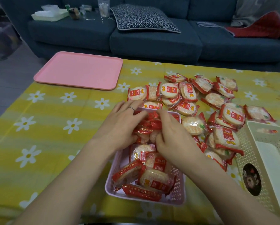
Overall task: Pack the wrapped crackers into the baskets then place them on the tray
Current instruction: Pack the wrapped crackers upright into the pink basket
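Both hands are in the pink basket (176, 194), left hand (121, 125) and right hand (171, 135) curled round red crackers (152, 124) there. More packets (217, 111) lie right of it; the tray (79, 72) sits beyond, left.

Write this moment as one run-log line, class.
stage: packing | left hand and right hand: on wrapped crackers in pink basket | pink tray: bare | cream basket: no crackers visible inside | loose crackers: on tablecloth

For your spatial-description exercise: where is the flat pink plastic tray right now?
In the head view, the flat pink plastic tray lies at the far left of the yellow flowered tablecloth, before the dark sofa, holding nothing.
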Available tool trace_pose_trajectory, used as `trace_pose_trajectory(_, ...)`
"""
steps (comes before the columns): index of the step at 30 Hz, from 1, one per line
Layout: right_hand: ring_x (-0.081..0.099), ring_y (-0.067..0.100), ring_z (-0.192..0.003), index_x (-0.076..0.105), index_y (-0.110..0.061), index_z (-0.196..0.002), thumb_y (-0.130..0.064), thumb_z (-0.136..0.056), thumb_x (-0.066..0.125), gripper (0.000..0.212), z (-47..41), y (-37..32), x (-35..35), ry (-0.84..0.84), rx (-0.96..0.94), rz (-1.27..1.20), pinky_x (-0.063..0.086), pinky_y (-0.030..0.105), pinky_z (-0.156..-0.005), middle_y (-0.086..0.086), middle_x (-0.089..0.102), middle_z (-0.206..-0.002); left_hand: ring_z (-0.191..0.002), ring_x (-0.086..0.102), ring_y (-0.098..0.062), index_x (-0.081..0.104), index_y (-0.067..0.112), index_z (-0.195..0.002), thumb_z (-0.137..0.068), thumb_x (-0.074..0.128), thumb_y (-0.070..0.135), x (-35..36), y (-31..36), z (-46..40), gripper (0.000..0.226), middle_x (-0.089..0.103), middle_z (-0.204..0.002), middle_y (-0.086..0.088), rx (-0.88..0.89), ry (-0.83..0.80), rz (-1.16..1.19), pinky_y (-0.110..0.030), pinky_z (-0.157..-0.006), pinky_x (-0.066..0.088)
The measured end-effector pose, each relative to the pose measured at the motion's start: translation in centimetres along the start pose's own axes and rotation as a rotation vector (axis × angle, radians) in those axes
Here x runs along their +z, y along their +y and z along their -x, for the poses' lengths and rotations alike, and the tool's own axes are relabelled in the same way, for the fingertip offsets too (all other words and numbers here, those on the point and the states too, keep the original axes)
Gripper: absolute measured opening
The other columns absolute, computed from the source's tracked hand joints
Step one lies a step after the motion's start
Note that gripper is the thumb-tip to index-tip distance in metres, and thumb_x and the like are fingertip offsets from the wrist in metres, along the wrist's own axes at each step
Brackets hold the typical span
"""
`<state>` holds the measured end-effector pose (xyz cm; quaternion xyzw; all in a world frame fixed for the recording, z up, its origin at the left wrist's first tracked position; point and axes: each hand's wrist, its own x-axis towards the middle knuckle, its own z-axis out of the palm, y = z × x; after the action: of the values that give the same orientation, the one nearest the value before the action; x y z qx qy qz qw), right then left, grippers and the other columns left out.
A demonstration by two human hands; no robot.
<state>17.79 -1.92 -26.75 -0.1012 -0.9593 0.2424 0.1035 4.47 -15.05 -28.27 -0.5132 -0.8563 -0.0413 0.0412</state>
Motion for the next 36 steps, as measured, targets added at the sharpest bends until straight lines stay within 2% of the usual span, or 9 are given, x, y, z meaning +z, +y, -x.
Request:
trace_pose_trajectory(4,0.053,0.024,-0.095,0.042,-0.017,-0.115,-0.018,-0.093,0.05,0.024,0.1,0.1,-0.4,0.029,0.034,0.059,0.048,0.041,-0.078,0.002,0.046,-0.112,-0.14,0.042,-0.027,0.066,0.022,-0.112,-0.06,0.082,0.028,0.5,-0.2,0.0,0.054,0.048,-0.151,-0.005,0.012,0.019,-0.002,-0.042,-0.116,0.029)
trace_pose_trajectory(6,0.054,0.025,-0.09,0.037,-0.02,-0.099,-0.017,-0.093,0.048,0.013,0.1,0.0,-0.1,-0.038,0.048,0.086,0.043,0.037,-0.072,0.0,0.047,-0.1,-0.137,0.046,-0.027,0.068,0.021,-0.106,-0.059,0.082,0.025,0.8,-0.2,-0.1,0.049,0.052,-0.146,-0.003,0.01,0.035,0.018,-0.04,-0.114,0.03)
trace_pose_trajectory(9,0.055,0.024,-0.089,0.036,-0.019,-0.096,-0.014,-0.093,0.047,0.012,0.0,0.2,0.2,-0.111,0.072,0.143,0.036,0.03,-0.067,0.0,0.049,-0.101,-0.136,0.046,-0.026,0.067,0.022,-0.11,-0.061,0.083,0.027,0.8,-0.2,-0.2,0.052,0.052,-0.146,-0.002,0.004,0.045,0.026,-0.04,-0.113,0.031)
trace_pose_trajectory(12,0.058,0.024,-0.091,0.045,-0.016,-0.094,-0.013,-0.09,0.047,0.006,0.0,0.4,0.5,-0.142,0.082,0.168,0.044,0.032,-0.072,0.001,0.056,-0.103,-0.138,0.042,-0.025,0.059,0.025,-0.122,-0.063,0.081,0.028,0.7,-0.2,-0.3,0.063,0.048,-0.148,0.001,-0.004,0.039,0.02,-0.04,-0.115,0.027)
trace_pose_trajectory(15,0.063,0.028,-0.093,0.058,-0.017,-0.099,-0.011,-0.084,0.048,0.02,0.1,0.6,1.3,-0.244,0.088,0.229,0.052,0.036,-0.074,0.003,0.064,-0.104,-0.142,0.035,-0.022,0.039,0.032,-0.14,-0.066,0.081,0.032,0.7,-0.1,-0.4,0.085,0.04,-0.149,0.003,-0.05,-0.006,-0.011,-0.041,-0.119,0.019)
trace_pose_trajectory(19,0.064,0.029,-0.092,0.059,-0.015,-0.106,-0.01,-0.087,0.051,0.021,-0.1,0.5,2.0,-0.301,0.091,0.331,0.04,0.031,-0.064,0.006,0.065,-0.105,-0.141,0.035,-0.022,0.019,0.027,-0.152,-0.067,0.083,0.036,1.1,0.3,-0.7,0.108,0.04,-0.149,0.001,-0.11,-0.048,-0.08,-0.04,-0.118,0.025)
trace_pose_trajectory(25,0.065,0.03,-0.097,0.052,-0.011,-0.118,-0.013,-0.092,0.051,0.026,-0.3,0.4,2.4,-0.316,0.102,0.387,0.039,0.032,-0.066,0.009,0.066,-0.11,-0.134,0.043,-0.024,0.022,0.021,-0.153,-0.071,0.079,0.028,1.5,0.6,-1.3,0.1,0.045,-0.145,0.0,-0.144,-0.007,-0.093,-0.035,-0.11,0.033)
trace_pose_trajectory(31,0.064,0.03,-0.1,0.055,-0.018,-0.121,-0.025,-0.096,0.049,0.027,-0.3,0.6,2.1,-0.416,0.073,0.351,0.044,0.033,-0.07,0.007,0.066,-0.114,-0.145,0.031,-0.025,0.01,0.025,-0.158,-0.069,0.082,0.04,1.6,0.4,-0.8,0.115,0.033,-0.156,-0.004,-0.126,-0.029,-0.059,-0.04,-0.121,0.022)
trace_pose_trajectory(36,0.058,0.033,-0.116,0.049,-0.016,-0.135,-0.023,-0.101,0.041,0.036,-1.0,-0.2,2.6,-0.536,0.132,0.271,0.047,0.039,-0.091,0.014,0.059,-0.131,-0.147,0.029,-0.025,0.008,0.027,-0.159,-0.069,0.081,0.042,2.2,0.2,-0.6,0.117,0.031,-0.159,-0.002,-0.164,-0.024,-0.03,-0.046,-0.121,0.023)
